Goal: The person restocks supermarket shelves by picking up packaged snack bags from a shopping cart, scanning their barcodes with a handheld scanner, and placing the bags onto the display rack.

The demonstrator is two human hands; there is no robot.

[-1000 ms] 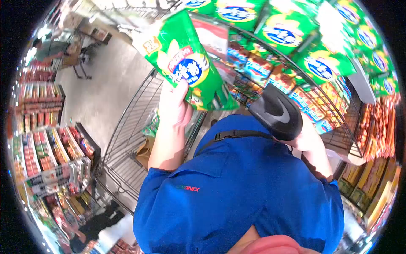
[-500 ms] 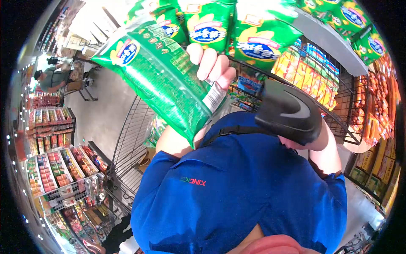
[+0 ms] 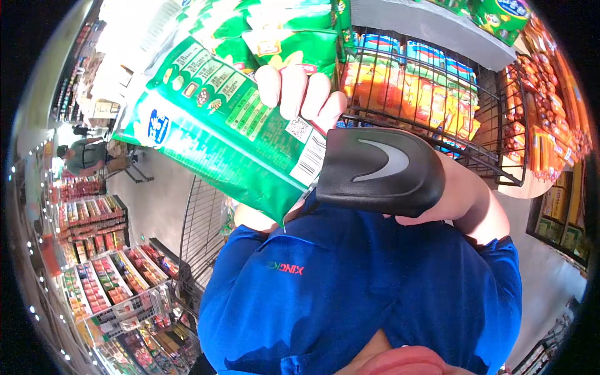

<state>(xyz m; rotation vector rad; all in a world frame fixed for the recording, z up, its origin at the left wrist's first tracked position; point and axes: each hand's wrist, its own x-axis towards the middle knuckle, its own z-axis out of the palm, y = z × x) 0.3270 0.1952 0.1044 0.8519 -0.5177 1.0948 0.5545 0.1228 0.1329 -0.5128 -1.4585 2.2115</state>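
Note:
My left hand (image 3: 301,94) is closed on the edge of a green snack bag (image 3: 212,131), its fingers curled over the front. The bag is tilted, with its printed back toward me; a white barcode label (image 3: 309,161) and a small square code show just below the fingers. My right hand (image 3: 447,194) is closed on a black handheld barcode scanner (image 3: 381,172) with a grey crescent mark. The scanner's head hides its handle and most of those fingers. Its front end overlaps the bag's edge beside the barcode; I cannot tell whether they touch.
Similar green bags (image 3: 294,47) stand behind the held one. A black wire basket (image 3: 406,81) holds orange and blue packets at the right, near red-orange packets (image 3: 544,150). A wire cart (image 3: 203,219) stands at my left, with shelves (image 3: 112,281) and a person (image 3: 87,156) beyond.
The scanner has moved left, from apart from the bag to right beside its barcode. The bag has shifted slightly left and turned its printed back more toward me.

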